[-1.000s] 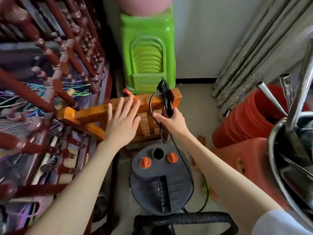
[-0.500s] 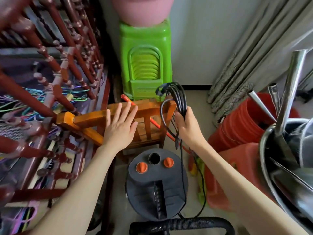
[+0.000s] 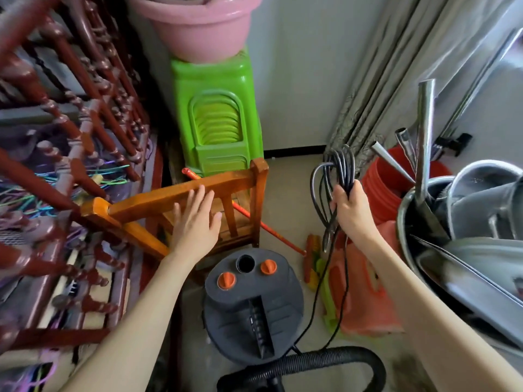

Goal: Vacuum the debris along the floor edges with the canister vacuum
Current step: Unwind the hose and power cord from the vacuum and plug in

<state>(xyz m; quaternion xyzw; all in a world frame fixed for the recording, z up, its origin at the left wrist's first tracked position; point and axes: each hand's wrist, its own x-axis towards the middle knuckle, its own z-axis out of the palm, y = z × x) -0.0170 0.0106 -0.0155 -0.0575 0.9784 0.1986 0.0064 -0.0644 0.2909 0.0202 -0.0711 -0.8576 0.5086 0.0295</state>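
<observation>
The black canister vacuum [image 3: 253,306] with two orange knobs stands on the floor below centre. Its ribbed black hose [image 3: 317,363] curves along the bottom of the view. My right hand [image 3: 351,210] grips a coiled bundle of the black power cord [image 3: 336,171], held up to the right of the chair; one strand hangs down to the vacuum. My left hand [image 3: 195,222] rests with straight fingers on the top rail of an orange wooden chair [image 3: 181,193].
A green plastic stool stack [image 3: 218,114] carrying a pink basin [image 3: 198,26] stands in the corner. Dark red wooden railings [image 3: 70,137] fill the left. Red buckets [image 3: 382,193], metal tubes [image 3: 424,137], metal basins and a grey curtain [image 3: 396,80] crowd the right. A broom with an orange handle [image 3: 268,227] lies behind the chair.
My right hand lifted the cord bundle off the chair's corner and carried it to the right. My left hand stayed on the chair rail. The view rose slightly.
</observation>
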